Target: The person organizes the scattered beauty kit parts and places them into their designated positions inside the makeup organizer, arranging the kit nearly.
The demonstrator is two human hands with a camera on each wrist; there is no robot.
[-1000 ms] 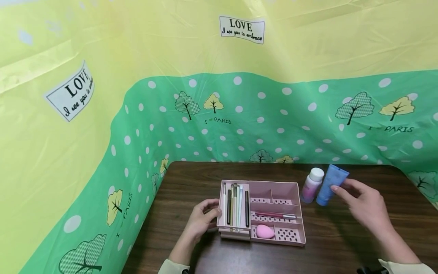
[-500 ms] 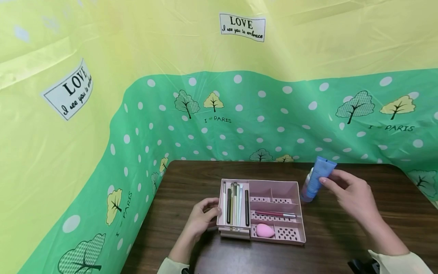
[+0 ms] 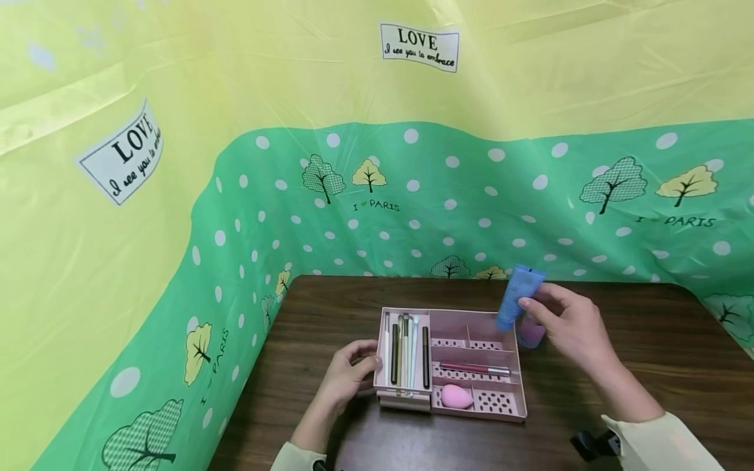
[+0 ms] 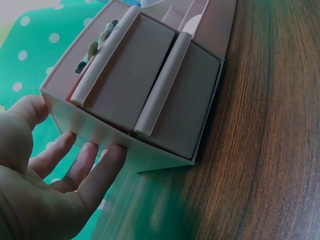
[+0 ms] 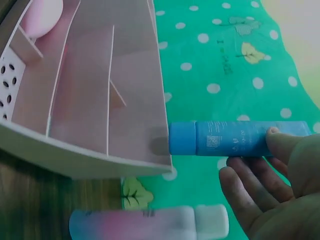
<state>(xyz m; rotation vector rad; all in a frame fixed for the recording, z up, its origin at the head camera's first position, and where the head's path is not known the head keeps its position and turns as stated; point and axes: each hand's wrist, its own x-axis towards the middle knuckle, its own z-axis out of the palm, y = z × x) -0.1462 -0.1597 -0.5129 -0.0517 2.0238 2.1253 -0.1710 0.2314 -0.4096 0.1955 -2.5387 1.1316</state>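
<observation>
My right hand [image 3: 569, 322] pinches a blue squeeze tube [image 3: 520, 296] by its upper end. The tube hangs cap down at the back right corner of a pink desktop organizer [image 3: 474, 319]; the right wrist view has the tube's cap [image 5: 183, 138] beside the organizer's rim. My left hand [image 3: 347, 374] rests its fingertips against the organizer's left side, as the left wrist view shows. Makeup brushes [image 3: 406, 350] stand in the left compartment. A dark red tube with a silver end [image 3: 474, 369] and a pink makeup sponge [image 3: 456, 396] lie in the right compartments.
A white-capped pink bottle [image 5: 145, 222] stands just right of the organizer, partly hidden behind my right hand in the head view. Two drawer fronts [image 4: 165, 85] face the near side. A polka-dot curtain [image 3: 377, 248] hangs along the back and left of the wooden table [image 3: 330, 297].
My right hand has carried the blue tube leftward, past the front of the bottle, to the organizer's back right corner. My left hand has stayed at the organizer's side.
</observation>
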